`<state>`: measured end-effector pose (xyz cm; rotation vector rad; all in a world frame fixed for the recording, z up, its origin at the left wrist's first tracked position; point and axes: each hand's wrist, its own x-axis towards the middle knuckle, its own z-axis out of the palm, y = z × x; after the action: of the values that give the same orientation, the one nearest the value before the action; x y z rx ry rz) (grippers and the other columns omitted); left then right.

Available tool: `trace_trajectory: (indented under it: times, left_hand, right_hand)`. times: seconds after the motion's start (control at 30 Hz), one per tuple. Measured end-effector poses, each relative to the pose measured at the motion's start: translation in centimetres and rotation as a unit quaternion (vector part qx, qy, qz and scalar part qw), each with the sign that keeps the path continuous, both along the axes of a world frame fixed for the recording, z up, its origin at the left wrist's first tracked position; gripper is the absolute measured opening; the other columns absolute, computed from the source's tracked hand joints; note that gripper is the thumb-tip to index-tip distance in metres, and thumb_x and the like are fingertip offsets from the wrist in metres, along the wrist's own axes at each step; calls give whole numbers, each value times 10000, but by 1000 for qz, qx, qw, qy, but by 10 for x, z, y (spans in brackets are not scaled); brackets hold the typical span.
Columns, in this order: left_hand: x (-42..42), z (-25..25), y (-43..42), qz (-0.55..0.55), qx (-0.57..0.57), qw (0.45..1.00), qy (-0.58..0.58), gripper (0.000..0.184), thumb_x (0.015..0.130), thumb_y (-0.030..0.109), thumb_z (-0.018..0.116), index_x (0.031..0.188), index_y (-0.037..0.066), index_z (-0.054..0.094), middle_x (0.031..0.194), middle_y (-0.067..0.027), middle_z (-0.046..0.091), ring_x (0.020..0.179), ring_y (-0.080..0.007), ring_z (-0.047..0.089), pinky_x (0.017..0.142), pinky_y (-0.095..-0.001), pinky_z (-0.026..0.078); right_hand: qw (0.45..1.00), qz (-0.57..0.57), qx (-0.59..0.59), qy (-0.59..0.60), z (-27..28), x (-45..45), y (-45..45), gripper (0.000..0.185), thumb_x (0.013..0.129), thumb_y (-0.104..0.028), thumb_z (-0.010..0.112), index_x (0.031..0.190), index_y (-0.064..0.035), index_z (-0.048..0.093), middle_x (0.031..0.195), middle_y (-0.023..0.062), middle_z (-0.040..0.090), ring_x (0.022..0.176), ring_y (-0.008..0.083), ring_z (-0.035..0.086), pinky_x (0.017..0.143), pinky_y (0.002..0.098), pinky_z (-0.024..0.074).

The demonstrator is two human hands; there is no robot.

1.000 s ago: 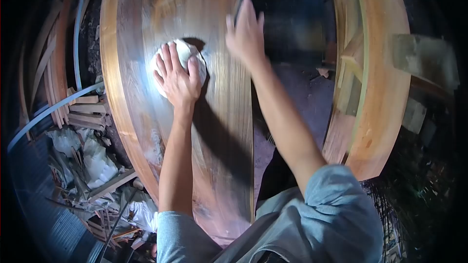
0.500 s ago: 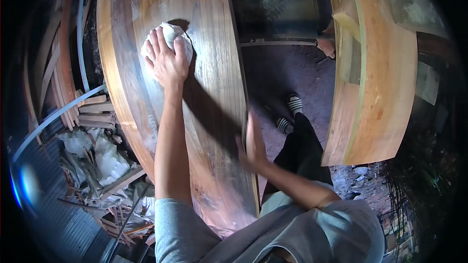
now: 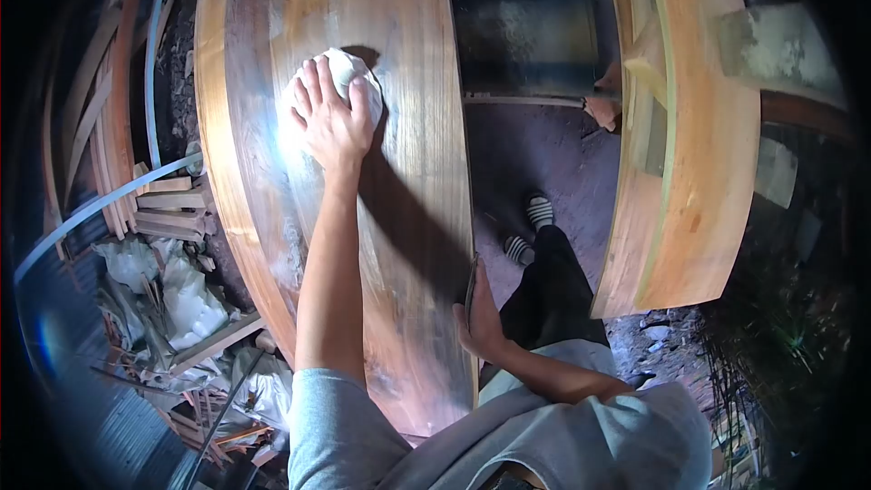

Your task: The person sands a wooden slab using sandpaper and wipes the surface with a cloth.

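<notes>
A long wooden panel (image 3: 408,163) with differently toned boards lies in front of me. My left hand (image 3: 336,122) rests on a bunched white cloth (image 3: 350,68) on the panel, palm down with its fingers spread over it. At the panel's right edge, low in the view, is my right hand (image 3: 481,316). Its fingers are held together against a thin dark flat piece (image 3: 471,283), which touches that edge. The far side of this piece is hidden.
Another curved wooden piece (image 3: 708,145) stands on the right. Left of the panel are stacked wood offcuts (image 3: 172,204), crumpled plastic sheeting (image 3: 192,304) and a pale blue strip (image 3: 100,209). My striped footwear (image 3: 540,210) shows on the ground between the wooden pieces.
My right hand has come down along the panel's right edge toward my body with the dark piece. My left hand has stayed on the cloth; the view has shifted slightly.
</notes>
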<state>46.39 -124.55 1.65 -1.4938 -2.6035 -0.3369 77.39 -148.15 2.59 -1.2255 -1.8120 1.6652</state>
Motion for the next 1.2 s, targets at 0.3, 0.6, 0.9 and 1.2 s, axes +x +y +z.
trace_trajectory:
  times: [0.3, 0.6, 0.9, 1.2]
  left_hand:
    - [2, 10, 0, 22, -16, 999, -26, 726, 968, 488, 527, 1584, 118, 417, 1650, -147, 390, 1538, -399, 304, 1219, -633, 197]
    - [0, 14, 1, 14, -4, 998, -63, 745, 954, 494, 554, 1574, 102, 425, 1653, -151, 382, 1532, -424, 298, 1214, -668, 182]
    - [1, 14, 0, 16, -21, 999, -44, 731, 978, 500, 526, 1595, 132, 393, 1681, -114, 343, 1550, -402, 276, 1227, -639, 182]
    - [1, 0, 6, 4, -20, 999, -26, 792, 973, 637, 514, 1594, 159, 398, 1677, -153, 331, 1538, -447, 262, 1195, -696, 180]
  right_hand:
    - [973, -90, 204, -62, -4, -106, 225, 766, 992, -74, 583, 1581, 140, 142, 1616, 381, 251, 1481, 526, 322, 1223, 537, 298]
    - [940, -97, 275, -175, -24, -217, 517, 432, 1003, -228, 536, 1339, 41, 502, 1371, 285, 544, 1220, 451, 572, 1023, 504, 477]
    - [904, -113, 369, -186, -27, -183, 419, 729, 1020, -303, 572, 1553, 99, 278, 1609, 348, 294, 1416, 484, 434, 1142, 537, 403]
    - [991, 89, 87, -49, 43, 30, 87, 682, 1006, -135, 573, 1566, 113, 272, 1605, 351, 308, 1470, 485, 372, 1223, 496, 321]
